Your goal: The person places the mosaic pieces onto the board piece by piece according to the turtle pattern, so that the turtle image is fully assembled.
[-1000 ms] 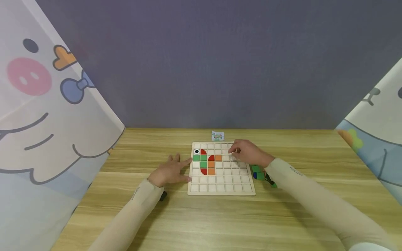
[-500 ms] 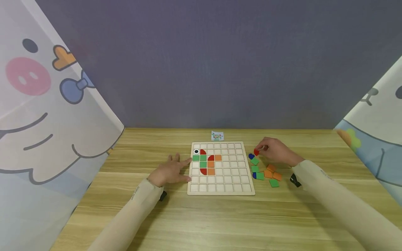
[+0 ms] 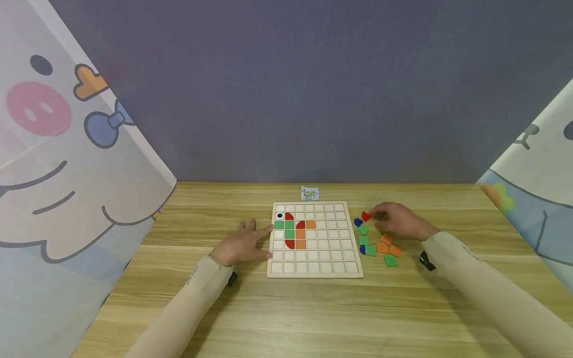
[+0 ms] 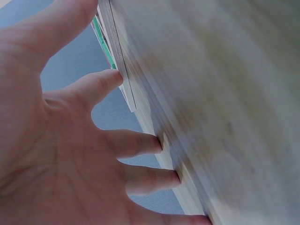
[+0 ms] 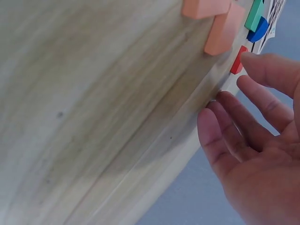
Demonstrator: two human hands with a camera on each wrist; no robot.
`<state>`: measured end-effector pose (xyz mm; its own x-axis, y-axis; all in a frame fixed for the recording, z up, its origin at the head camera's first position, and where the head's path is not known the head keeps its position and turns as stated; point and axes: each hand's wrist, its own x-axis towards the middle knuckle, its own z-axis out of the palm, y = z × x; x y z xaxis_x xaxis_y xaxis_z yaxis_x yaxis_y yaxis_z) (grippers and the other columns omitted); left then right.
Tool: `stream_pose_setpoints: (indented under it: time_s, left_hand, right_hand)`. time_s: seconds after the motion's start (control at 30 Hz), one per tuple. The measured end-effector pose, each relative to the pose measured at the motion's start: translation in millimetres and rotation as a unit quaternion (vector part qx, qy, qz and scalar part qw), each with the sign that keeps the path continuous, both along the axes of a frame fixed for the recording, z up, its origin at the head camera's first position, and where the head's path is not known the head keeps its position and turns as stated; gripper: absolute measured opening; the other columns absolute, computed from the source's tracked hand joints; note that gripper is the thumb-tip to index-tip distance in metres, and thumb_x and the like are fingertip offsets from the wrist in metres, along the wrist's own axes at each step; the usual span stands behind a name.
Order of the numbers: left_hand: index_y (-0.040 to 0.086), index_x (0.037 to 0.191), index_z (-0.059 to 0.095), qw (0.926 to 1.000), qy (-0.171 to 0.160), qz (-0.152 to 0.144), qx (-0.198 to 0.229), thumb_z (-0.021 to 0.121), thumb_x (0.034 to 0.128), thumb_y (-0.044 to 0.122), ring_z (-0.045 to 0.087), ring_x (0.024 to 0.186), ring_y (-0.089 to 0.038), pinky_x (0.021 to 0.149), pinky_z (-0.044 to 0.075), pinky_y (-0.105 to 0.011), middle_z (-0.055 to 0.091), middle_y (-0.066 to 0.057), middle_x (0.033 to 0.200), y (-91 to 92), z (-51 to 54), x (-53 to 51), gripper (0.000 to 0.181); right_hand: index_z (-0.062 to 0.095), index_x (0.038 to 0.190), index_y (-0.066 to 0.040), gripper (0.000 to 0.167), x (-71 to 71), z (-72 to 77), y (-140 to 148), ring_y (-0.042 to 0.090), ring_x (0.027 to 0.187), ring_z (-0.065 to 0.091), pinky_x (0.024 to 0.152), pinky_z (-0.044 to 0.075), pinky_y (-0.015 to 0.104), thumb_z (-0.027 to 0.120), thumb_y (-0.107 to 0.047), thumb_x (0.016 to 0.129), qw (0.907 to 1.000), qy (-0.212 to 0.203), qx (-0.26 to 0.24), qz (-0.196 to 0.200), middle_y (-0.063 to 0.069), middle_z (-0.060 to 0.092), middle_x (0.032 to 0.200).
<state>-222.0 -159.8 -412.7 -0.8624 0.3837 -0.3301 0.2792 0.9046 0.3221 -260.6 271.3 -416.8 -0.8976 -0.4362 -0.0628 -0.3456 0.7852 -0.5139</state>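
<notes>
My left hand (image 3: 241, 244) lies spread at the left side of the pale wooden grid board (image 3: 315, 269), its thumb and index finger touching the board's edge. In the left wrist view, the other fingertips of the left hand (image 4: 79, 136) rest on the table. A red quarter-round tile (image 3: 366, 216) lies right of the board. Just right of that tile hovers my right hand (image 3: 398, 220), fingers loosely bent and holding nothing. The right wrist view shows the thumb of the right hand (image 5: 253, 136) close to the red tile; whether it touches is hard to tell.
Around the red tile lie a blue tile (image 3: 358, 222), several green tiles (image 3: 391, 260) and several orange tiles (image 3: 382, 247). Green, red, orange and eye tiles (image 3: 279, 216) sit in the board's left cells. A small picture card (image 3: 310, 193) lies behind the board.
My right hand has gone from over the board's right part to the loose tiles. Its fingers were at the red tile half a second ago and now stand slightly right. The left hand stays put.
</notes>
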Motion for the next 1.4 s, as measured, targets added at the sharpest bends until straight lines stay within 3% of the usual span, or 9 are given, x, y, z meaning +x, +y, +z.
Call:
stream_pose_setpoints:
  time_s: [0.33, 0.53, 0.83, 1.0, 1.27, 1.4]
  left_hand:
    - [0.031, 0.15, 0.027, 1.0, 0.0, -0.004, 0.004, 0.066, 0.0835, 0.051, 0.005, 0.134, -0.054, 0.086, 0.03, -0.075, 0.007, -0.029, 0.151, -1.6, -1.0, -0.5, 0.079]
    - [0.03, 0.15, 0.027, 1.0, 0.0, -0.001, 0.001, 0.066, 0.0835, 0.05, 0.006, 0.134, -0.054, 0.087, 0.026, -0.076, 0.007, -0.029, 0.151, -2.2, 0.6, -0.3, 0.079]
    - [0.032, 0.15, 0.027, 1.0, -0.001, 0.002, -0.005, 0.066, 0.0833, 0.051, 0.005, 0.134, -0.054, 0.089, 0.02, -0.077, 0.007, -0.029, 0.151, -0.8, 0.0, -0.7, 0.079]
    - [0.032, 0.15, 0.028, 1.0, 0.001, 0.001, -0.004, 0.066, 0.0834, 0.05, 0.005, 0.134, -0.054, 0.088, 0.019, -0.078, 0.007, -0.029, 0.151, 1.0, 1.1, -0.6, 0.079]
    - [0.031, 0.15, 0.028, 1.0, 0.002, 0.002, -0.005, 0.067, 0.0831, 0.05, 0.006, 0.134, -0.054, 0.088, 0.019, -0.078, 0.008, -0.03, 0.151, 1.2, 0.8, -1.5, 0.079]
    - [0.032, 0.149, 0.029, 1.0, 0.003, 0.004, -0.007, 0.067, 0.0828, 0.051, 0.006, 0.134, -0.054, 0.089, 0.019, -0.078, 0.008, -0.029, 0.151, 1.1, -0.2, -2.2, 0.079]
  right_hand:
    - [0.06, 0.122, 0.001, 0.036, -2.6, 5.2, -25.0, 0.035, 0.107, 0.053, 0.086, 0.046, 0.05, 0.066, -0.006, 0.087, 0.999, 0.039, -0.016, 0.016, 0.013, 0.059, 0.115]
    - [0.061, 0.123, -0.002, 0.037, -6.0, 7.0, -53.7, 0.03, 0.11, 0.048, 0.089, 0.043, 0.047, 0.067, -0.005, 0.087, 0.994, 0.057, -0.026, 0.089, 0.01, 0.056, 0.124]
    - [0.064, 0.12, -0.005, 0.035, -11.9, 6.2, -121.0, 0.027, 0.116, 0.048, 0.104, 0.03, 0.048, 0.069, -0.005, 0.085, 0.9864, 0.014, -0.032, 0.16, 0.005, 0.06, 0.119]
    - [0.068, 0.113, -0.007, 0.031, -12.6, 1.8, -136.7, 0.024, 0.109, 0.052, 0.101, 0.034, 0.043, 0.07, -0.003, 0.083, 0.9881, 0.024, -0.017, 0.151, 0.002, 0.062, 0.111]
    - [0.07, 0.106, -0.008, 0.027, -13.0, -1.9, -140.3, 0.022, 0.107, 0.054, 0.109, 0.022, 0.043, 0.069, 0.001, 0.081, 0.9883, 0.044, -0.023, 0.144, 0.001, 0.063, 0.105]
    - [0.071, 0.103, -0.009, 0.025, -12.1, -1.7, -141.7, 0.021, 0.104, 0.054, 0.105, 0.031, 0.042, 0.069, 0.002, 0.081, 0.9888, 0.048, -0.01, 0.141, 0.0, 0.063, 0.103]
